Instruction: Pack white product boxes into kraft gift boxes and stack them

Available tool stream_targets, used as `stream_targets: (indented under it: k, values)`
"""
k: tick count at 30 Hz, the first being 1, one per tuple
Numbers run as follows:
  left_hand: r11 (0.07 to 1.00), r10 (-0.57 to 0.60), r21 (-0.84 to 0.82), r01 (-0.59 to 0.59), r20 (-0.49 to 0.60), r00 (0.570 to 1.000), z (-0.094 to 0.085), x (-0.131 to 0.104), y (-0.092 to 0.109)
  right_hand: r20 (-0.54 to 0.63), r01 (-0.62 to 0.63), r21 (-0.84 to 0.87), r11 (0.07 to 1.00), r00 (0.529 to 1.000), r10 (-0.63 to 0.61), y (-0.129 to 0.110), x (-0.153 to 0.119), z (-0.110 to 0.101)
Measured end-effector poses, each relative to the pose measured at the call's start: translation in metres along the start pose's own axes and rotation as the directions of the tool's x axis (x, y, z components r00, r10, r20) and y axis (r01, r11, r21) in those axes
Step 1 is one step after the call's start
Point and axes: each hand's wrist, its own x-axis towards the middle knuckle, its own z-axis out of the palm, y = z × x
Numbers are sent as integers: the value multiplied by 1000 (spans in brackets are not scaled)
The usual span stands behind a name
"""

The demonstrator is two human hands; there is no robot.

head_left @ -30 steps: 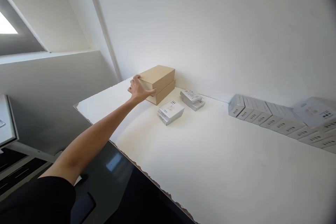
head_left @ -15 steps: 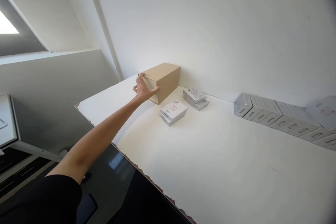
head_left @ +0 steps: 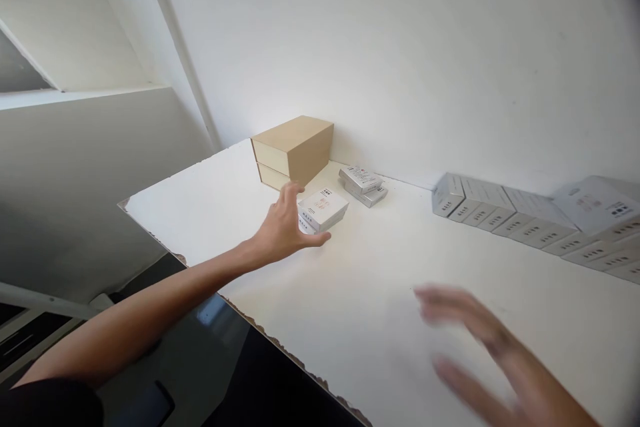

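Observation:
My left hand is beside a stack of two small white printed boxes, thumb and fingers spread around its near corner. Whether it touches them I cannot tell; nothing is held. Behind it, two thick tan blocks that look like books or boxes lie one on the other against the wall. My right hand, blurred by motion, hovers over the lower right of the table with thumb and fingers apart and nothing between them. Another pair of white boxes lies by the wall, the upper one askew on the lower.
A long row of white boxes stands along the wall at the right, with a further box lying on top. The white tabletop has a chipped front edge. Dark equipment sits below it at lower left.
My left hand has let go of the tan stack and moved right and nearer, to the small white boxes. My right hand has come into view at lower right. The view has shifted slightly.

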Motion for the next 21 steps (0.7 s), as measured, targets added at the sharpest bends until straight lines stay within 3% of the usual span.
stream_targets:
  k: [1, 3, 5, 7, 9, 13, 21]
  values:
    - [1000, -13, 12, 13, 29, 1000, 6, 1, 1, 12, 35, -37, 999, 999, -35, -1, 36, 0]
    - [999, -47, 31, 45, 77, 996, 17, 8, 0, 70, 100, -266, 959, 994, -84, -7, 113, 5]
    - [995, -90, 44, 86, 96, 991, 25, 15, -3, 38, 83, -336, 938, 997, -74, -15, 182, 15]
    - [992, -122, 50, 118, 82, 989, 31, 17, -4, -9, 28, -383, 924, 999, -34, -21, 234, 27]
    - [990, -136, 42, 133, 65, 989, 34, 15, -4, -29, -30, -420, 907, 999, 19, -22, 265, 38]
    - [990, -144, 5, 144, 91, 985, 32, 8, -4, -9, -92, -503, 859, 995, 102, -16, 283, 45]
    - [986, -167, -6, 169, 139, 976, 25, 11, -10, 37, -65, -524, 849, 994, 100, -9, 268, 20]
